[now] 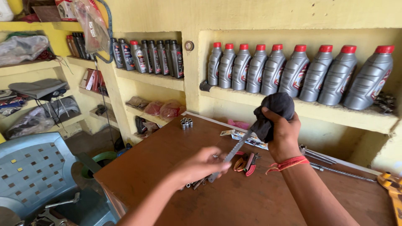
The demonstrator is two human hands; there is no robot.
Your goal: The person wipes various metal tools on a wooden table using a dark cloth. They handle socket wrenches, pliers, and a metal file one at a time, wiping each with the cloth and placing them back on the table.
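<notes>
Wooden table [251, 201]: left hand [201, 165], right hand [282, 136] (cloth-wrapped) grip metal tool [236, 148], slanting up-right.

A row of nine grey bottles [293, 71] with red caps stands on the yellow wall shelf [293, 111], each with a red and white label on its side. Left of that shelf, in the next niche, stand darker grey bottles [150, 56] with mixed labels. Further left of the shelf lean red and white flat boxes [93, 79]. Below the shelf, on the brown table, lies a small printed packet [247, 138]. High to the shelf's left hangs a clear plastic bag [94, 25].
</notes>
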